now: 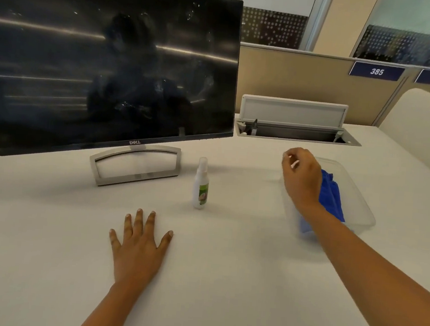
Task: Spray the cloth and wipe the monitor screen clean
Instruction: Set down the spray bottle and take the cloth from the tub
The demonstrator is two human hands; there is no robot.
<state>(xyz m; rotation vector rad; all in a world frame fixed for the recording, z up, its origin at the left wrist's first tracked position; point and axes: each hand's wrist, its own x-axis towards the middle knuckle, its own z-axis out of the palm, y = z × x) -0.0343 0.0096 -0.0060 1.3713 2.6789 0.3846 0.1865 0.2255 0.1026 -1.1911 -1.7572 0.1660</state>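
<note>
A black monitor with a dusty, smudged dark screen stands at the left on a silver stand. A small white spray bottle with a green label stands upright on the white desk, just right of the stand. A blue cloth lies in a clear plastic tray at the right. My right hand hovers over the tray's left part, fingers curled, holding nothing that I can see, and hides part of the cloth. My left hand lies flat on the desk, fingers spread, in front of the bottle.
An open cable hatch with a raised lid sits in the desk behind the tray. Beige partition panels with number signs line the back. A pale chair back stands at the far right.
</note>
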